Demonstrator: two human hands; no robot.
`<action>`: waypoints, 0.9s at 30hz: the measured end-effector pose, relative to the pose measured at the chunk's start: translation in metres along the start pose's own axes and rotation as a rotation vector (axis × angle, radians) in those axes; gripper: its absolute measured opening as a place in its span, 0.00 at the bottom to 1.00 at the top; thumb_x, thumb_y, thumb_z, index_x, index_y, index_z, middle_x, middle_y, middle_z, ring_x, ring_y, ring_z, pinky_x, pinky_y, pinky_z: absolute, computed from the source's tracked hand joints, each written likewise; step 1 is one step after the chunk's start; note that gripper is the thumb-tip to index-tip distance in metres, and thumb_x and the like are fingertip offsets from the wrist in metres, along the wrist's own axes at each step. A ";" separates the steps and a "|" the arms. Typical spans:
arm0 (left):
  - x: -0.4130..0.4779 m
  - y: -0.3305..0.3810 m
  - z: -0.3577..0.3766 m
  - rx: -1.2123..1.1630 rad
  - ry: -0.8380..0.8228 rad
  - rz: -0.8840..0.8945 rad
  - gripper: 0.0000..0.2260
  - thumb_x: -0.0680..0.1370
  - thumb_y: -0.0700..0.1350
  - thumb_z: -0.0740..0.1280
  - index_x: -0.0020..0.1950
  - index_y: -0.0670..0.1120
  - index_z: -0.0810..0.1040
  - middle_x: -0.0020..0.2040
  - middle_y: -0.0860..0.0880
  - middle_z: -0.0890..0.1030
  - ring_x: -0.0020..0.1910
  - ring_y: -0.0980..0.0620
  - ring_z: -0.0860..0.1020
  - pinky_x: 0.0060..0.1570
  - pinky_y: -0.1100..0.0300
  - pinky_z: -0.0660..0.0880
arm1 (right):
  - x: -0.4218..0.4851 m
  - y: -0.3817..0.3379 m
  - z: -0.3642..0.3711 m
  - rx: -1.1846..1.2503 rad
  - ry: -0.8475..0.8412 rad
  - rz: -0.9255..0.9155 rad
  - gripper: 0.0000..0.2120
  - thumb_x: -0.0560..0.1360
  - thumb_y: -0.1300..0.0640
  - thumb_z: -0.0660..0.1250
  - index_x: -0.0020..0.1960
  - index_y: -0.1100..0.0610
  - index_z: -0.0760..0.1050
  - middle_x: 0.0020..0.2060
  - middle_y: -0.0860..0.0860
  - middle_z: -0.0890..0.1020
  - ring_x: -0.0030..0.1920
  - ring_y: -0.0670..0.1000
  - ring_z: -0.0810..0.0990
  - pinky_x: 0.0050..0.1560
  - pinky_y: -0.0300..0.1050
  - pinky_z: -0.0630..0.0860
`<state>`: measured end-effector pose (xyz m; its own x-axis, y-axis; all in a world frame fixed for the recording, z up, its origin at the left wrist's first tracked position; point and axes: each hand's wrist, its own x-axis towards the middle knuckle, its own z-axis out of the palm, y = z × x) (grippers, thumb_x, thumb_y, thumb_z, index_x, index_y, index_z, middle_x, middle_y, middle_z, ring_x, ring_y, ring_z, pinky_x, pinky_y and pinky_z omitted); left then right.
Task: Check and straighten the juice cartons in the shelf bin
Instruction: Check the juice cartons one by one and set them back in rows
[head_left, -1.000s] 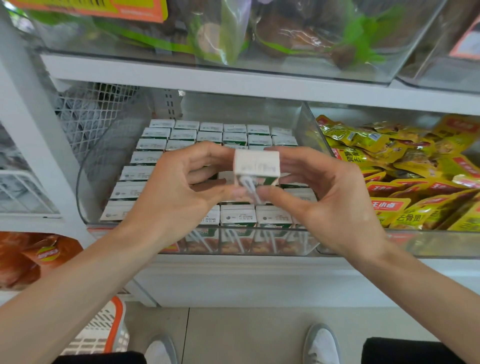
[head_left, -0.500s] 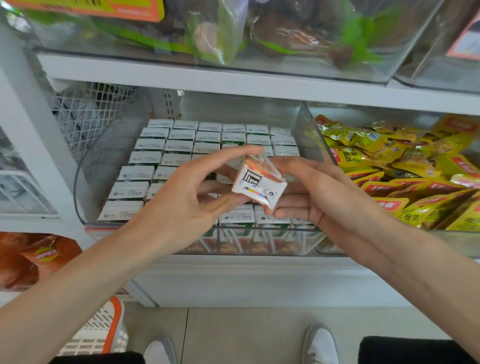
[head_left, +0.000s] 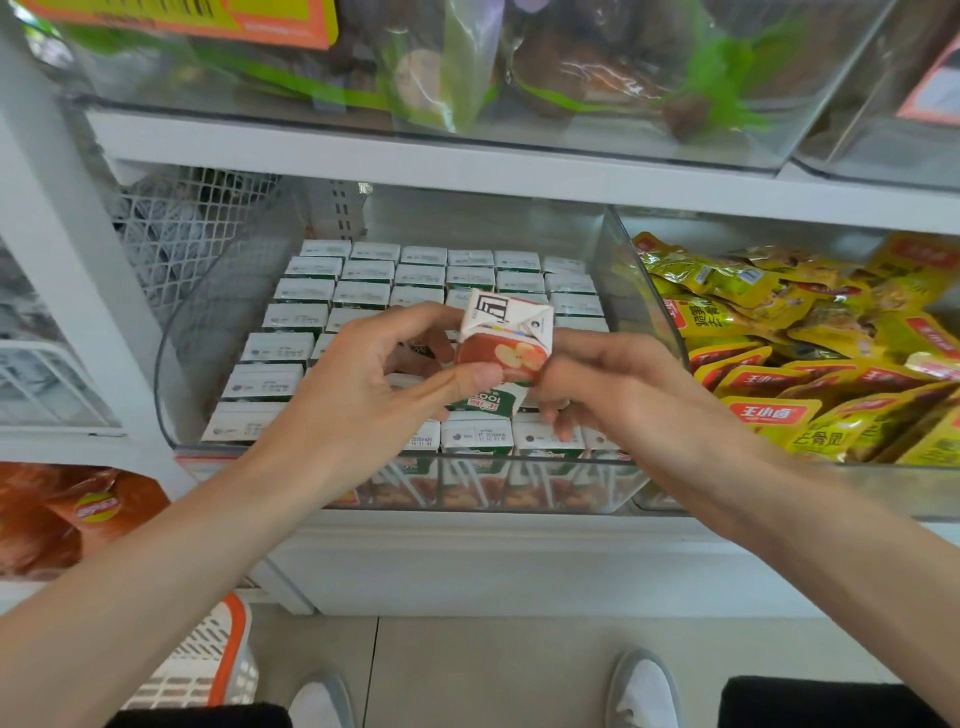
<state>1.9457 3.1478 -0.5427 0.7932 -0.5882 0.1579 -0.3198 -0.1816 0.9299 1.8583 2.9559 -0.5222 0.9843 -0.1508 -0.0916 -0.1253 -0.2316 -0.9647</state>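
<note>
Both left hand (head_left: 353, 410), right hand (head_left: 623, 395) fingers (head_left: 467, 376) pinch juice carton (head_left: 506, 348) over bin (head_left: 642, 306); inverted, long axis near-upright.

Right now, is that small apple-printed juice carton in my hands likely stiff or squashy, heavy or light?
Probably stiff: the small apple-printed juice carton shows crisp folded corners under the fingers. Likely light, as fingers alone hold it up.

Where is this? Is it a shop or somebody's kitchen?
Most likely a small shop. Rows of identical juice cartons fill a clear shelf bin, yellow snack packets are heaped in the next bin, and an orange-and-white basket sits on the floor.
</note>
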 end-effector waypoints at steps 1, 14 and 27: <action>0.000 0.000 0.000 -0.021 0.013 -0.009 0.19 0.70 0.61 0.73 0.58 0.58 0.85 0.56 0.58 0.86 0.54 0.59 0.84 0.43 0.65 0.83 | -0.002 0.001 0.000 -0.092 -0.009 -0.054 0.14 0.79 0.62 0.72 0.43 0.44 0.86 0.42 0.52 0.82 0.39 0.48 0.78 0.38 0.34 0.73; -0.002 0.000 -0.004 0.124 -0.062 0.033 0.30 0.82 0.41 0.69 0.76 0.70 0.68 0.57 0.59 0.85 0.56 0.60 0.83 0.52 0.63 0.81 | 0.002 0.002 -0.004 0.219 0.094 0.112 0.16 0.79 0.45 0.72 0.66 0.45 0.79 0.40 0.60 0.88 0.37 0.52 0.85 0.39 0.39 0.82; 0.002 -0.004 -0.006 0.145 0.063 0.003 0.23 0.68 0.67 0.72 0.61 0.62 0.80 0.45 0.51 0.88 0.46 0.49 0.87 0.53 0.39 0.82 | 0.010 0.006 -0.002 -0.189 0.116 -0.269 0.20 0.73 0.48 0.79 0.65 0.47 0.84 0.51 0.52 0.85 0.48 0.51 0.84 0.51 0.50 0.84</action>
<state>1.9512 3.1523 -0.5438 0.8215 -0.5393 0.1853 -0.3903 -0.2947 0.8723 1.8676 2.9512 -0.5286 0.9658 -0.1658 0.1992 0.1056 -0.4502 -0.8866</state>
